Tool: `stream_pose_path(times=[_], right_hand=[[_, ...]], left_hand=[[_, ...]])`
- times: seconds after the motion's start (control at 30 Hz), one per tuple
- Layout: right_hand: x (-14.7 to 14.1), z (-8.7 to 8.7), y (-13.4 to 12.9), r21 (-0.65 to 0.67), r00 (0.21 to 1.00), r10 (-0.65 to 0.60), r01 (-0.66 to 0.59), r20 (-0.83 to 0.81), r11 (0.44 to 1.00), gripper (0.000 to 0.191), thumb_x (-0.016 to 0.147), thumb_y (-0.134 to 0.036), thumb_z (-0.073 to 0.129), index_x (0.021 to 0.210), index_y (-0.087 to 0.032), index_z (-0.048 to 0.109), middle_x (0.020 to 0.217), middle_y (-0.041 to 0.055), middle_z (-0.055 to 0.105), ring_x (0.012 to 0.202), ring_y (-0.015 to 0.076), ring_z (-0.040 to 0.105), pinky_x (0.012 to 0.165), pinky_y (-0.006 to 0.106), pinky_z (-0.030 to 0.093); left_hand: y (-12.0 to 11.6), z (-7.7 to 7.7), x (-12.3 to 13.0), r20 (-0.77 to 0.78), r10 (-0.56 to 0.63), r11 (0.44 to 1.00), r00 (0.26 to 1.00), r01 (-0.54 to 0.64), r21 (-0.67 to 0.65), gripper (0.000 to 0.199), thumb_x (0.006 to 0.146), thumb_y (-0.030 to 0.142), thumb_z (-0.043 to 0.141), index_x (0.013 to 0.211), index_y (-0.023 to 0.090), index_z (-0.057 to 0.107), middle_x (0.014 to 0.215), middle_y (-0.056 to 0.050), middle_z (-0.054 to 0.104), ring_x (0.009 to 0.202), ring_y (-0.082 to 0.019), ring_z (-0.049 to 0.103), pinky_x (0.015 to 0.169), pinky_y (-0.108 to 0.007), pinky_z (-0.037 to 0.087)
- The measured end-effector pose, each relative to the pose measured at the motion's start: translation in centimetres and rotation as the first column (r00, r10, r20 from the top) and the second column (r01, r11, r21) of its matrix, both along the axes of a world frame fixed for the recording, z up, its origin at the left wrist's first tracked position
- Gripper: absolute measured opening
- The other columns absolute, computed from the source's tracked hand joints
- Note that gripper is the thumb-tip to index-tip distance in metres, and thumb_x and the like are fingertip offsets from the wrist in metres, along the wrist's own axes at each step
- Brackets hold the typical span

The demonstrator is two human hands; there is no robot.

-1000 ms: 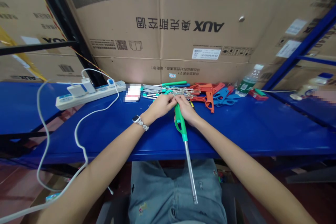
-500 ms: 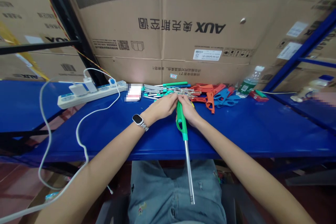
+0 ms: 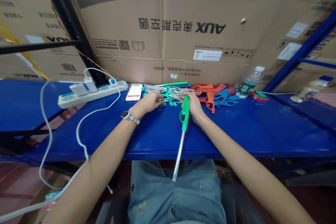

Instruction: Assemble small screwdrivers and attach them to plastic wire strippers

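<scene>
My right hand (image 3: 194,106) is wrapped round the green handle of a long-necked gas lighter (image 3: 184,112). The lighter's metal tube points down toward my lap, past the table edge. My left hand (image 3: 152,102) is apart from the lighter, at the near left side of a pile of lighter parts (image 3: 173,92). Its fingers are pinched together; whatever is between them is too small to make out. Small teal plastic pieces (image 3: 173,104) and tiny bits lie on the blue table between my hands.
Orange lighter handles (image 3: 209,96) and blue lighter handles (image 3: 225,98) lie right of the pile. Beyond them stands a green-labelled bottle (image 3: 248,85) beside a red box (image 3: 258,97). A phone (image 3: 133,92) and a white power strip (image 3: 91,92) with cables are at the left.
My left hand has come off the lighter's handle end and moved left to the parts. My right hand has shifted slightly right, and the lighter's tube tip has swung left and up.
</scene>
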State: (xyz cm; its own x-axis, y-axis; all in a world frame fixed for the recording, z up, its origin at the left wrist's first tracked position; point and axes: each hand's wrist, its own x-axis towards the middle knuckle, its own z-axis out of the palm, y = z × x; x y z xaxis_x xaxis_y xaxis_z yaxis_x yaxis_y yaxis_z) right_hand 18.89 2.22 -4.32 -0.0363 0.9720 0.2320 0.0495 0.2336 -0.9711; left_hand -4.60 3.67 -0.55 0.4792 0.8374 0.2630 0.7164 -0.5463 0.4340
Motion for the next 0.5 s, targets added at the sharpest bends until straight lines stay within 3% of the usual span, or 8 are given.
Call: stream_pose_path(times=[0.1, 0.17, 0.27, 0.4, 0.5], right_hand=[[-0.3, 1.4, -0.9, -0.183, 0.952, -0.255, 0.224, -0.167, 0.957, 0.024, 0.096, -0.05, 0.051, 0.096, -0.026, 0.05, 0.06, -0.0065, 0.049, 0.045, 0.0153, 0.051, 0.039, 0.025, 0.036], [-0.5, 2.2, -1.4, -0.227, 0.907, -0.348, 0.296, -0.239, 0.928, 0.019, 0.096, -0.044, 0.055, 0.096, -0.027, 0.046, 0.057, -0.0099, 0.045, 0.038, 0.0126, 0.046, 0.035, 0.022, 0.032], [-0.4, 3.1, -1.8, -0.279, 0.838, -0.438, 0.357, -0.326, 0.891, 0.019, 0.095, -0.034, 0.06, 0.098, -0.028, 0.042, 0.057, -0.0113, 0.049, 0.035, 0.0112, 0.046, 0.034, 0.021, 0.036], [-0.3, 3.7, -2.1, -0.328, 0.778, -0.478, 0.363, -0.409, 0.872, 0.019, 0.093, -0.025, 0.061, 0.099, -0.028, 0.042, 0.059, -0.0097, 0.055, 0.04, 0.0131, 0.055, 0.038, 0.024, 0.047], [-0.2, 4.0, -2.5, -0.347, 0.8, -0.462, 0.339, -0.382, 0.874, 0.018, 0.092, -0.024, 0.062, 0.096, -0.027, 0.045, 0.061, -0.0079, 0.059, 0.042, 0.0133, 0.057, 0.041, 0.024, 0.05]], left_hand=[[-0.2, 0.0, 0.4, 0.047, -0.004, 0.998, 0.999, 0.001, 0.06, 0.019, 0.09, 0.021, 0.059, 0.104, 0.016, 0.073, 0.075, -0.002, 0.065, 0.066, -0.018, 0.057, 0.066, -0.031, 0.04], [-0.7, 0.2, 0.7, 0.116, -0.07, 0.993, 0.991, 0.058, 0.102, 0.028, 0.087, 0.02, 0.062, 0.114, 0.017, 0.071, 0.081, -0.003, 0.068, 0.07, -0.018, 0.06, 0.069, -0.031, 0.043], [-2.0, 0.6, 1.7, 0.254, -0.209, 0.978, 0.944, 0.199, 0.065, 0.04, 0.079, 0.027, 0.077, 0.118, 0.019, 0.071, 0.093, -0.005, 0.072, 0.079, -0.018, 0.063, 0.073, -0.032, 0.049], [-3.3, 1.1, 3.2, 0.564, -0.244, 0.943, 0.789, 0.33, -0.054, 0.045, 0.077, 0.039, 0.086, 0.117, 0.021, 0.075, 0.1, -0.007, 0.075, 0.084, -0.02, 0.067, 0.074, -0.033, 0.053], [-3.4, 1.3, 3.8, 0.727, -0.171, 0.959, 0.665, 0.283, -0.033, 0.027, 0.082, 0.04, 0.082, 0.1, 0.021, 0.079, 0.089, -0.007, 0.075, 0.074, -0.018, 0.066, 0.068, -0.032, 0.053]])
